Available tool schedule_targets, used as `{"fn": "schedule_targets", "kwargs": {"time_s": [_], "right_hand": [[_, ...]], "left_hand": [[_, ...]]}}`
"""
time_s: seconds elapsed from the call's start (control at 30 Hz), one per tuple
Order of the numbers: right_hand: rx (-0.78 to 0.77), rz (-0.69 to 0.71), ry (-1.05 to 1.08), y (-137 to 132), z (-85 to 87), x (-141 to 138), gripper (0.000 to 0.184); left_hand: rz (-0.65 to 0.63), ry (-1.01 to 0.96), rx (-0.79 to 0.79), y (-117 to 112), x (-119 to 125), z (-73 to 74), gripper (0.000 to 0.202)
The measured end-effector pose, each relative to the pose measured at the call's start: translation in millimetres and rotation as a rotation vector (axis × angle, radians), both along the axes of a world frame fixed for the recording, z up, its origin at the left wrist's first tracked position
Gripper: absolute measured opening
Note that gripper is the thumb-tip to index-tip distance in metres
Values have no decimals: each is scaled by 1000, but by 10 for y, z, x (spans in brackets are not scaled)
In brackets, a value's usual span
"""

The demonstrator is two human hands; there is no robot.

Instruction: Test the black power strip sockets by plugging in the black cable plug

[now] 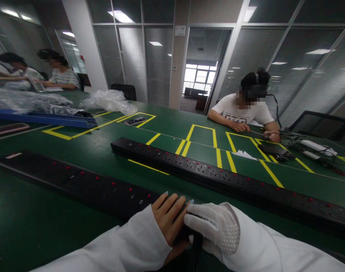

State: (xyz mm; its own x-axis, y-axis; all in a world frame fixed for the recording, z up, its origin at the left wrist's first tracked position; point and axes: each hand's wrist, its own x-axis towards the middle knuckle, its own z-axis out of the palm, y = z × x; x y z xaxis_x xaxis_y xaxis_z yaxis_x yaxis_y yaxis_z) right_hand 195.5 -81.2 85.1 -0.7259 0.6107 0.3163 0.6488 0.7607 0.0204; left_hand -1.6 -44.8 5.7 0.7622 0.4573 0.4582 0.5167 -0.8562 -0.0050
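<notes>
A long black power strip with red switches lies at an angle across the near left of the table. My left hand, bare with pale blue nails, is closed around its near end, fingers across the top and thumb below. Beside it, touching its fingertips, my right hand in a white dotted glove is curled over the same end. A black cord hangs under the right hand's fingers. What lies beneath both palms is hidden. Farther away, a second black power strip with several sockets lies apart from my hands.
Yellow tape marks the green table. Plastic wrap, a blue rail and a phone lie at the far left. Across the table a person sits near tangled cables. More people sit at the far left.
</notes>
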Motion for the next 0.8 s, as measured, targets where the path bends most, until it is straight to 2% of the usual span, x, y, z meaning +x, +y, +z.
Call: {"fn": "schedule_targets", "kwargs": {"time_s": [0.1, 0.3, 0.47, 0.53, 0.67, 0.8], "right_hand": [[32, 11, -13, 2, -16, 9, 20], [-156, 176, 293, 87, 14, 57, 38], [-12, 59, 56, 18, 49, 33, 34], [-16, 64, 59, 18, 45, 35, 33], [-150, 165, 256, 113, -84, 110, 34], [-296, 180, 457, 163, -233, 185, 43]], "left_hand": [[0, 19, 14, 1, -4, 5, 58], [-22, 15, -1, 13, -16, 26, 59], [-28, 43, -5, 18, -25, 23, 62], [-28, 46, 4, 23, -25, 15, 63], [-34, 42, 18, 29, -24, 18, 63], [-38, 50, 25, 23, -23, 42, 62]]}}
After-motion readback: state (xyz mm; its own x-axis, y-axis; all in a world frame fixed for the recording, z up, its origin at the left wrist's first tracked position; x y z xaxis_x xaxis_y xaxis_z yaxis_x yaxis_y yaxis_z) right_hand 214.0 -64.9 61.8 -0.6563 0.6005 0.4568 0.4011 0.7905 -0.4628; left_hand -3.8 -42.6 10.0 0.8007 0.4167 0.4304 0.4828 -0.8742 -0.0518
